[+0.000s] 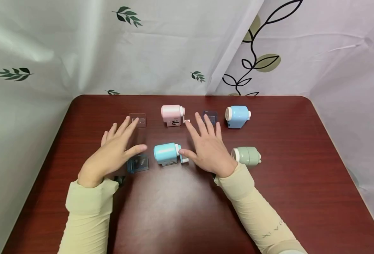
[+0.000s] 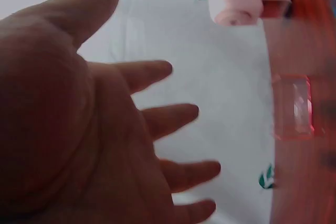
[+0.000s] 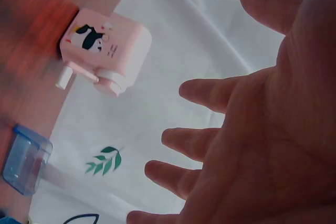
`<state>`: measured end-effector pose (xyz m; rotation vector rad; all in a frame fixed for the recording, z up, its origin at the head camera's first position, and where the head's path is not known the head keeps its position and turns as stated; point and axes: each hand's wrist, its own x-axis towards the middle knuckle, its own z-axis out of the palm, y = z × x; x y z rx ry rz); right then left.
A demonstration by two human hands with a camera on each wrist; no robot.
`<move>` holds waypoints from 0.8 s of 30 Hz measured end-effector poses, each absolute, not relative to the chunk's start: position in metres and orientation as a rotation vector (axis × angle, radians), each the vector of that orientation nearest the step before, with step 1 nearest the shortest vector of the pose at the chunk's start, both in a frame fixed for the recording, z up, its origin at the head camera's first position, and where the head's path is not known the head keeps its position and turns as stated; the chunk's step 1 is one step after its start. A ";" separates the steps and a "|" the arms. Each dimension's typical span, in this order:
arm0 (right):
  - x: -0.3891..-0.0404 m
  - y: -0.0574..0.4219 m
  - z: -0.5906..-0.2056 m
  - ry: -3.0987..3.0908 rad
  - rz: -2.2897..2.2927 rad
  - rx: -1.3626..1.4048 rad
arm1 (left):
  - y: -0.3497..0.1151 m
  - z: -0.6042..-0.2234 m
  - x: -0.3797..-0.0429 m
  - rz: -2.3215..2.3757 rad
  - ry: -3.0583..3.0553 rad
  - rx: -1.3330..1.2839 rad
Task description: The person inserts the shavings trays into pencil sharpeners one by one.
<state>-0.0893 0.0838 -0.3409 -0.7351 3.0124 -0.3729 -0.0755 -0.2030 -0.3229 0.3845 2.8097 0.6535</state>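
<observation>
My left hand (image 1: pixel 110 155) hovers over the left of the table, fingers spread straight, holding nothing. Its fingertips overlap a clear pinkish tray (image 1: pixel 141 123) in the head view, and below its thumb sits a clear blue-tinted tray (image 1: pixel 141 163). Also spread and holding nothing, my right hand (image 1: pixel 210 148) is over the middle right. Its thumb overlaps the crank end of a light blue pencil sharpener (image 1: pixel 165 153). Beyond it are a pink crank sharpener (image 1: pixel 171 112), with a panda picture in the right wrist view, and a dark bluish clear tray (image 1: pixel 211 116).
A blue sharpener (image 1: pixel 239 115) stands at the back right, and a green one (image 1: pixel 250 156) lies beside my right wrist. A small dark object (image 1: pixel 120 180) shows by the left cuff. White patterned curtains (image 1: pixel 161 53) border the reddish-brown table (image 1: pixel 301 176).
</observation>
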 end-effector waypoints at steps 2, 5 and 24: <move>-0.090 0.082 -0.342 3.012 -0.379 -0.756 | -0.211 -0.326 -0.075 0.688 2.797 0.407; -0.091 0.078 -0.344 3.009 -0.380 -0.785 | -0.224 -0.333 -0.073 0.734 2.787 0.429; -0.092 0.065 -0.352 2.965 -0.426 -0.844 | -0.260 -0.395 -0.064 0.851 2.767 0.491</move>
